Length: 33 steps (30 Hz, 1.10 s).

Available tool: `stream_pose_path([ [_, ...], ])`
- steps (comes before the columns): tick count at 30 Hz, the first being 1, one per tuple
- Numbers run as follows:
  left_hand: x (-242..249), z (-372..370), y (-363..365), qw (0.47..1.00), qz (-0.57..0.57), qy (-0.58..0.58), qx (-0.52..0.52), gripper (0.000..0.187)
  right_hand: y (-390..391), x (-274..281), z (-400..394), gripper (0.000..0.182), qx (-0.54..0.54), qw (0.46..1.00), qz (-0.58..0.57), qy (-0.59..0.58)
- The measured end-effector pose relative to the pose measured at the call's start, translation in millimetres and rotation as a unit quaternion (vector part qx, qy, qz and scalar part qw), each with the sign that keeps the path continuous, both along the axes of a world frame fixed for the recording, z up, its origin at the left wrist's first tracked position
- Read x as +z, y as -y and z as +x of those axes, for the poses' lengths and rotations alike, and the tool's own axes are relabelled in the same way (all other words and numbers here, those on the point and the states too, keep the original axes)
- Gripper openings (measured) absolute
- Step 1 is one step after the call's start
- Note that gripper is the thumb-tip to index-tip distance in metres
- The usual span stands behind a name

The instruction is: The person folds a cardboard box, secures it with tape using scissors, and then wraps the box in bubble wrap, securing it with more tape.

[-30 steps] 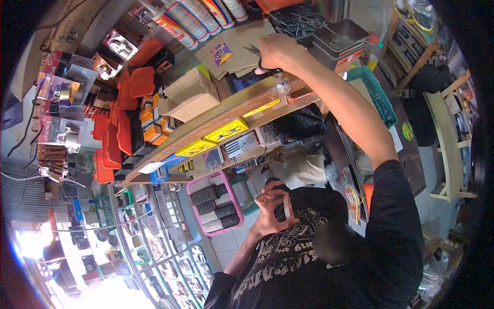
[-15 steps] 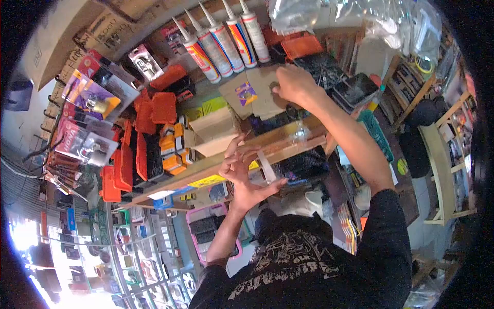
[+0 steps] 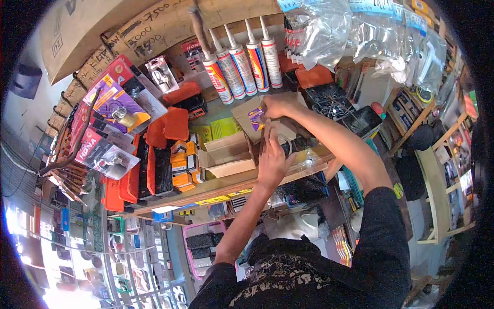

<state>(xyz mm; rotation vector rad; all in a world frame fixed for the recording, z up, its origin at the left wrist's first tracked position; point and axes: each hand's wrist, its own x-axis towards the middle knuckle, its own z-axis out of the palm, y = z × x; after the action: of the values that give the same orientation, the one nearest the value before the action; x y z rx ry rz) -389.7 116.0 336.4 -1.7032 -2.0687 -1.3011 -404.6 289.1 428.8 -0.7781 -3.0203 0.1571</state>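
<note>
A brown cardboard box (image 3: 244, 112) with a purple-and-yellow label (image 3: 256, 118) stands on the shelf below a row of sealant tubes (image 3: 242, 72). At the label's right edge is my right hand (image 3: 282, 106), its fingers curled against the top of the box; the fingertips are partly hidden. My left hand (image 3: 274, 164) is raised in front of the same box. Its fingers point up together toward the label and its thumb stands apart, with nothing visible in it. An open, shallow cardboard box (image 3: 231, 167) sits to its left.
Orange-lidded bins (image 3: 170, 123) and small orange-and-black boxes (image 3: 183, 165) line the shelf at left. Carded padlocks (image 3: 121, 116) hang in front of them. To the right is a black tray of metal pieces (image 3: 329, 103). Clear plastic packets (image 3: 365, 41) hang overhead.
My left hand has moved up to the labelled box, its spread fingers now straighter and closer together. My right hand has come left and down beside the label. The camera view has shifted.
</note>
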Motion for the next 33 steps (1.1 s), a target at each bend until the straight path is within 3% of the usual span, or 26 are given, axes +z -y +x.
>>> stream_pose_path([
  [6, 10.9, 11.4, 24.2, 1.0, 0.012, 0.016, 0.012, 0.112, -24.6, -41.4, -38.4, 0.048, 0.051, 0.997, -0.049, -0.009],
  [12, 18.4, 1.6, 84.2, 0.963, 0.216, -0.042, -0.153, 0.115, -11.1, -21.9, -36.9, 0.056, -0.022, 0.995, -0.093, 0.009],
  [16, 23.7, -29.5, 128.3, 0.962, 0.244, -0.106, -0.066, 0.11, -20.2, -21.4, -40.5, 0.066, -0.005, 0.993, -0.111, 0.035],
  [17, 20.3, -38.6, 137.9, 0.962, 0.245, -0.106, -0.065, 0.11, -20.6, -23.2, -41.1, 0.062, 0.005, 0.991, -0.126, 0.033],
  [19, 12.3, -53.4, 155.1, 0.966, 0.228, -0.119, 0.033, 0.103, -31.4, -37.6, -48.1, 0.058, 0.018, 0.99, -0.139, 0.03],
  [21, 10.2, -59.5, 167.4, 0.966, 0.217, -0.124, 0.073, 0.101, -51.8, -68.0, -64.7, 0.053, 0.053, 0.982, -0.175, -0.049],
  [22, 10.0, -61.0, 172.0, 0.964, 0.204, -0.127, 0.112, 0.099, -39.1, -50.8, -59.2, 0.053, 0.056, 0.982, -0.174, -0.05],
  [24, 11.1, -58.8, 176.3, 0.961, 0.189, -0.139, 0.147, 0.097, -12.4, -8.1, -35.9, 0.048, 0.105, 0.949, -0.232, -0.185],
  [25, 8.5, -58.7, 175.8, 0.962, 0.2, -0.121, 0.142, 0.096, -0.5, 12.0, -29.4, 0.046, 0.149, 0.949, -0.177, -0.214],
  [26, 6.3, -59.1, 173.7, 0.962, 0.211, -0.103, 0.137, 0.095, 15.7, 34.2, -22.8, 0.046, 0.152, 0.949, -0.176, -0.214],
  [28, -0.1, -59.8, 167.6, 0.964, 0.218, -0.067, 0.133, 0.094, 52.2, 69.8, -12.6, 0.046, 0.265, 0.91, -0.241, -0.209],
  [30, -1.4, -59.2, 162.9, 0.966, 0.223, -0.032, 0.125, 0.092, 79.5, 79.0, -9.3, 0.046, 0.331, 0.908, -0.207, -0.149],
  [33, 1.5, -59.4, 155.5, 0.969, 0.22, -0.018, 0.116, 0.093, 111.0, 62.7, -10.3, 0.042, 0.316, 0.936, -0.14, -0.07],
])
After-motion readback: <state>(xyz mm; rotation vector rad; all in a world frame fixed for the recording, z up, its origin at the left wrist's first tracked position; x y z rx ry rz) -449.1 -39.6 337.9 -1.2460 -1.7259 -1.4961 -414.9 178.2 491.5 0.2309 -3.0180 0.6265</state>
